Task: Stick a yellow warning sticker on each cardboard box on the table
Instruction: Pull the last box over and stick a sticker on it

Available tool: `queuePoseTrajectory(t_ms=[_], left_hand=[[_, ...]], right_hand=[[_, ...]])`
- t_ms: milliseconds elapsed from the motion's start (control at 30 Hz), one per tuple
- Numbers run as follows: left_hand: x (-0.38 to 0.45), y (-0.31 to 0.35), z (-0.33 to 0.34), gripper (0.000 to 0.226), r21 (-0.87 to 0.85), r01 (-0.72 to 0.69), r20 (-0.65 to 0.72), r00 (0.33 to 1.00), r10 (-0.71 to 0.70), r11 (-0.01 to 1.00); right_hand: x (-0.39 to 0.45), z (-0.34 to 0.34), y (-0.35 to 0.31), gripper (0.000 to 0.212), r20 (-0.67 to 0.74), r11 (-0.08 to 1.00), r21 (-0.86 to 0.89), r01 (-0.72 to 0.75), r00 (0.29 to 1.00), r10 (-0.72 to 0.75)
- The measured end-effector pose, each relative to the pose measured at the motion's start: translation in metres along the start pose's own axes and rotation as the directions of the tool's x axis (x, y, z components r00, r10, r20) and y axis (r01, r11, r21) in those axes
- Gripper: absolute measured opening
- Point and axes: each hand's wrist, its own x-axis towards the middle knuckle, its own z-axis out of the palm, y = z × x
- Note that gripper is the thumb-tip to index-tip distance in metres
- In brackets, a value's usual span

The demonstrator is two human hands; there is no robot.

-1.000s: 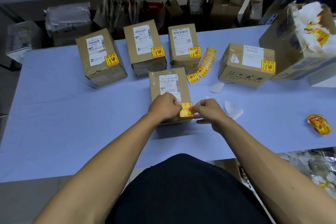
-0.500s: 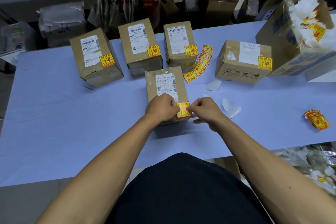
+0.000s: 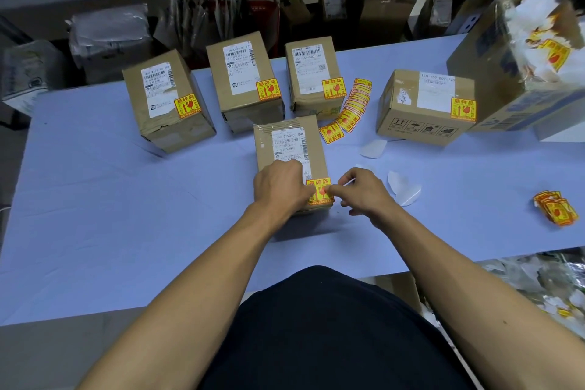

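Note:
The nearest cardboard box (image 3: 285,139) stands at the middle of the blue table (image 3: 126,206). A yellow warning sticker (image 3: 321,191) lies on its near right corner. My left hand (image 3: 278,187) rests on the box top with fingers curled, its thumb pressing the sticker's left part. My right hand (image 3: 364,193) touches the sticker's right edge and pinches a thin white backing paper (image 3: 349,182). Behind stand three boxes (image 3: 164,111) (image 3: 243,82) (image 3: 311,73), and a wider box (image 3: 421,108) at the right; each carries a yellow sticker.
A strip of yellow stickers (image 3: 353,108) lies between the back boxes and the wider box. Loose stickers (image 3: 555,209) are piled at the right edge. White backing papers (image 3: 403,188) lie right of my hands. A big open carton (image 3: 506,73) stands far right; shelves run behind.
The sticker has gone down flatter onto the box corner and my left thumb now covers its left part. My head moved a little, so the boxes shifted in view.

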Motion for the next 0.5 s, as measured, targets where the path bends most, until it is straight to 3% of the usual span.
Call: queuePoseTrajectory(t_ms=[100,200,267,400,500], left_hand=[[-0.007,-0.019,0.01,0.056,-0.009,-0.017,-0.118,0.993,0.016,1.0],[-0.017,-0.033,0.029,0.07,-0.137,-0.046,-0.074,0.997,0.036,0.99],[-0.02,-0.038,0.038,0.073,-0.211,-0.034,-0.008,0.999,0.033,0.977],[-0.02,-0.04,0.045,0.073,-0.277,-0.055,0.0,0.998,0.058,0.959],[-0.02,-0.043,0.046,0.071,-0.342,-0.073,-0.035,0.997,0.065,0.937]], right_hand=[[0.006,0.004,0.003,0.052,0.046,1.0,0.022,-0.009,0.999,0.008],[0.011,0.02,-0.003,0.067,0.058,0.998,0.059,0.022,0.998,-0.025],[0.008,0.03,-0.001,0.066,0.073,0.995,0.076,0.061,0.995,-0.067],[-0.009,0.037,0.026,0.05,0.139,0.984,0.086,0.153,0.977,-0.164],[-0.009,0.034,0.037,0.068,0.22,0.984,0.11,0.139,0.962,-0.161]])
